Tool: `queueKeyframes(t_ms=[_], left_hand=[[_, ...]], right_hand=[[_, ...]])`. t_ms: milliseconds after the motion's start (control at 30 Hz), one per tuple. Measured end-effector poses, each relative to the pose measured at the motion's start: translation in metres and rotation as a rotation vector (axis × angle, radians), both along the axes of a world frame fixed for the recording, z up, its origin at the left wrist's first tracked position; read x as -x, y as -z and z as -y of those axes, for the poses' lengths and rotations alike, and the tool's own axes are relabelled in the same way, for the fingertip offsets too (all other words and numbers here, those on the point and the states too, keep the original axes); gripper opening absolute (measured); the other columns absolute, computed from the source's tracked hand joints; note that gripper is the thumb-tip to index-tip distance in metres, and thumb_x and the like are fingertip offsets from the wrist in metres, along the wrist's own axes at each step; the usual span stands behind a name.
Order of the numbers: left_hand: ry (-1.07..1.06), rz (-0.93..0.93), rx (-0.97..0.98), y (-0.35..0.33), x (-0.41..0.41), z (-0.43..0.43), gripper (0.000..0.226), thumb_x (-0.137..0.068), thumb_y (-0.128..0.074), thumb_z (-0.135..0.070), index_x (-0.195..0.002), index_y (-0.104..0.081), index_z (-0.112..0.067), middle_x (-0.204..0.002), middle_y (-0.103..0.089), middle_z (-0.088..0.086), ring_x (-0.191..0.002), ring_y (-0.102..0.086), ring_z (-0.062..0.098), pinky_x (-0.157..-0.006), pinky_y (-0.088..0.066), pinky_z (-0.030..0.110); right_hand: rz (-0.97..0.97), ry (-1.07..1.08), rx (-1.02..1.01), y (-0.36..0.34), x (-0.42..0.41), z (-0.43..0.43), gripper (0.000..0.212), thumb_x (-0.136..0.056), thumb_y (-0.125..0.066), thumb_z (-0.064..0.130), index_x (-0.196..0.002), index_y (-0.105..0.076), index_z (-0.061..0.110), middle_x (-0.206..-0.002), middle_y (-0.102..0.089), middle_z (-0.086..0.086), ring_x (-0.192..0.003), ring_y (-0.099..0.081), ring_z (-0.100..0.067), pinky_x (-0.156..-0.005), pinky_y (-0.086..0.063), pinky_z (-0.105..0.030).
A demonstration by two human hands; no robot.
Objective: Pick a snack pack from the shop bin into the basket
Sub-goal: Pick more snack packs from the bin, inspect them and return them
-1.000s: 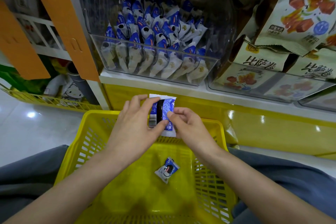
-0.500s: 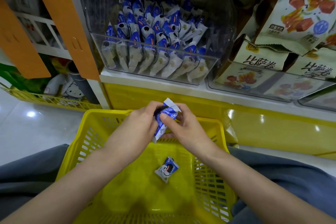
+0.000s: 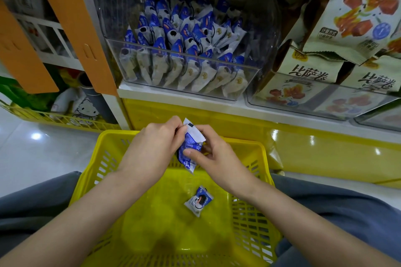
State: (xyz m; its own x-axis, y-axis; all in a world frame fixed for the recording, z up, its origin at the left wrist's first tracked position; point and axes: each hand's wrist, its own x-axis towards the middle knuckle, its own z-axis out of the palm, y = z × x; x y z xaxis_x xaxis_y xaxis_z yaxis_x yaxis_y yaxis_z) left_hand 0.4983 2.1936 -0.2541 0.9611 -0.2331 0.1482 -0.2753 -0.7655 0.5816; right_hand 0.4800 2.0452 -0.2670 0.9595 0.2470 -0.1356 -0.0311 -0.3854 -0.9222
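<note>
Midway between shelf and basket, a blue-and-white snack pack (image 3: 191,147) is held upright in the air by both hands, just above the far rim of the yellow basket (image 3: 245,143) and not yet inside it. The left hand (image 3: 152,147) pinches the pack near its crimped white top edge, fingers curled around it; the right hand (image 3: 217,154) grips it from the other side, thumb pressed across the blue face of the wrapper. A second pack (image 3: 198,200) of the same kind lies flat on the basket floor, near the middle and well apart from the walls. Judging by this, the picking part of the task is done: the pack is out of the clear shop bin (image 3: 263,50), which holds many more such packs stood in rows on the white shelf (image 3: 195,102) above. What appears to remain is lowering or dropping the held pack into the basket and letting go. To the right, a neighbouring bin (image 3: 314,102) holds larger pale bags (image 3: 312,71) printed with red and orange food pictures. Orange panels (image 3: 73,28) hang at the left of the shelving. The basket rests between the person's knees in grey trousers (image 3: 347,212), over a glossy pale floor (image 3: 43,154).
</note>
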Motion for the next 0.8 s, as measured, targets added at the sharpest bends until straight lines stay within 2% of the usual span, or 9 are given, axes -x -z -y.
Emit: queueKeyframes(t_ms=[100,200,267,333,500,600,667,767,800], left_hand=[[-0.014,-0.029,0.084,0.003,-0.002,0.001,0.019,-0.095,-0.045,-0.029,-0.083,-0.052,-0.016,-0.061,-0.056,-0.001,-0.057,-0.052,0.019,-0.056,-0.044,0.041],[-0.003,-0.083,0.207,0.006,-0.001,0.005,0.012,-0.092,-0.051,-0.023,-0.101,-0.059,-0.018,-0.089,-0.069,-0.002,-0.08,-0.064,0.013,-0.071,-0.052,0.036],[0.023,-0.123,0.223,0.01,0.001,0.007,0.026,-0.09,-0.053,-0.016,-0.115,-0.055,-0.018,-0.108,-0.067,-0.002,-0.097,-0.062,0.013,-0.083,-0.052,0.036],[0.044,-0.128,0.22,0.012,0.002,0.008,0.034,-0.088,-0.053,-0.01,-0.121,-0.051,-0.018,-0.115,-0.064,-0.002,-0.102,-0.06,0.012,-0.086,-0.049,0.032],[0.034,-0.146,0.312,0.014,-0.002,0.007,0.034,-0.088,-0.052,-0.003,-0.118,-0.051,-0.019,-0.105,-0.063,-0.007,-0.089,-0.061,0.003,-0.075,-0.047,0.012],[-0.016,-0.112,0.381,0.014,-0.004,0.007,0.024,-0.09,-0.051,-0.005,-0.104,-0.049,-0.024,-0.093,-0.063,-0.014,-0.077,-0.057,-0.011,-0.067,-0.04,0.0],[-0.045,-0.126,0.427,0.015,-0.006,0.006,0.021,-0.092,-0.048,-0.005,-0.098,-0.048,-0.026,-0.087,-0.065,-0.016,-0.075,-0.059,-0.011,-0.069,-0.042,0.004],[-0.085,-0.262,0.543,0.015,-0.006,0.007,0.015,-0.096,-0.043,-0.007,-0.096,-0.05,-0.021,-0.086,-0.07,-0.001,-0.082,-0.065,0.013,-0.08,-0.053,0.039],[-0.105,-0.311,0.587,0.013,-0.007,0.008,0.016,-0.096,-0.042,-0.007,-0.095,-0.051,-0.021,-0.086,-0.069,0.002,-0.083,-0.065,0.018,-0.081,-0.053,0.044]], right_hand=[[0.006,0.012,0.015,0.0,-0.001,0.0,0.035,-0.088,-0.061,0.017,-0.118,-0.046,0.028,-0.103,-0.061,0.014,-0.093,-0.064,-0.016,-0.082,-0.052,-0.042],[0.02,0.075,0.011,-0.001,-0.003,0.0,0.031,-0.09,-0.059,0.018,-0.118,-0.046,0.024,-0.101,-0.061,0.014,-0.096,-0.063,-0.017,-0.086,-0.051,-0.045],[0.029,0.11,0.009,-0.001,-0.005,0.001,0.028,-0.091,-0.057,0.018,-0.118,-0.046,0.02,-0.098,-0.062,0.009,-0.096,-0.062,-0.015,-0.088,-0.049,-0.045],[0.026,0.117,0.019,-0.002,-0.006,0.002,0.028,-0.092,-0.055,0.019,-0.118,-0.046,0.022,-0.093,-0.062,0.012,-0.092,-0.062,-0.009,-0.087,-0.05,-0.041],[0.026,0.12,0.011,-0.003,-0.008,0.002,0.033,-0.092,-0.056,0.018,-0.123,-0.046,0.02,-0.098,-0.062,0.012,-0.096,-0.062,-0.011,-0.088,-0.049,-0.042],[-0.02,0.046,-0.043,-0.004,-0.007,0.001,0.045,-0.089,-0.06,0.016,-0.129,-0.041,0.022,-0.112,-0.061,0.003,-0.104,-0.06,-0.025,-0.088,-0.048,-0.05],[-0.049,0.001,-0.079,-0.004,-0.006,0.0,0.051,-0.089,-0.06,0.015,-0.133,-0.037,0.025,-0.119,-0.059,0.002,-0.108,-0.059,-0.023,-0.09,-0.049,-0.047],[-0.038,0.012,-0.117,-0.004,-0.008,0.001,0.048,-0.089,-0.06,0.013,-0.128,-0.039,0.03,-0.118,-0.059,0.005,-0.1,-0.061,-0.008,-0.086,-0.053,-0.028],[-0.033,0.03,-0.12,-0.005,-0.009,0.001,0.046,-0.088,-0.061,0.013,-0.124,-0.04,0.032,-0.113,-0.06,0.008,-0.093,-0.063,-0.004,-0.082,-0.053,-0.025]])
